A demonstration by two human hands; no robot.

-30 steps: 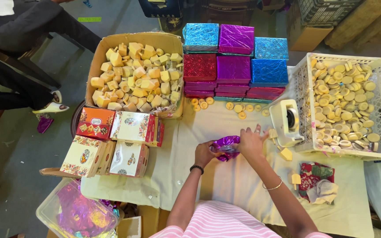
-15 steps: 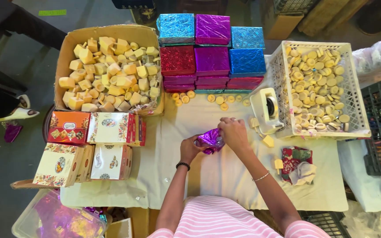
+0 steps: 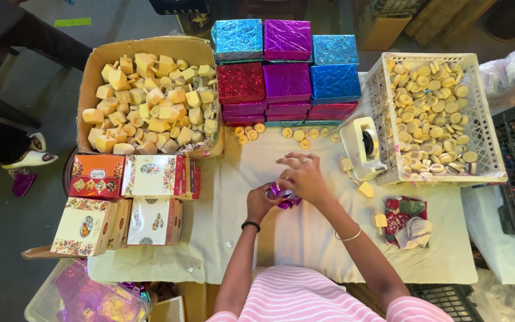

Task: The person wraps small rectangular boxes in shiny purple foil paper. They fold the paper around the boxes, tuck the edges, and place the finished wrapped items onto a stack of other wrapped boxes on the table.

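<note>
Our left hand (image 3: 261, 203) and right hand (image 3: 303, 177) together, pinching purple foil (image 3: 282, 195) round small piece — wrap half closed; foil boxes (image 3: 286, 65) stacked, loose yellow pieces (image 3: 150, 101) left.

Cardboard box (image 3: 88, 83) of yellow blocks, stacked foil boxes (image 3: 287, 68), white crate (image 3: 382, 107) of discs, tape dispenser (image 3: 362, 146).

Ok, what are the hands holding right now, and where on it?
Both hands share a small purple foil-wrapped piece: left hand at its left end, right hand over its top. Exact finger placement is hidden.
</note>
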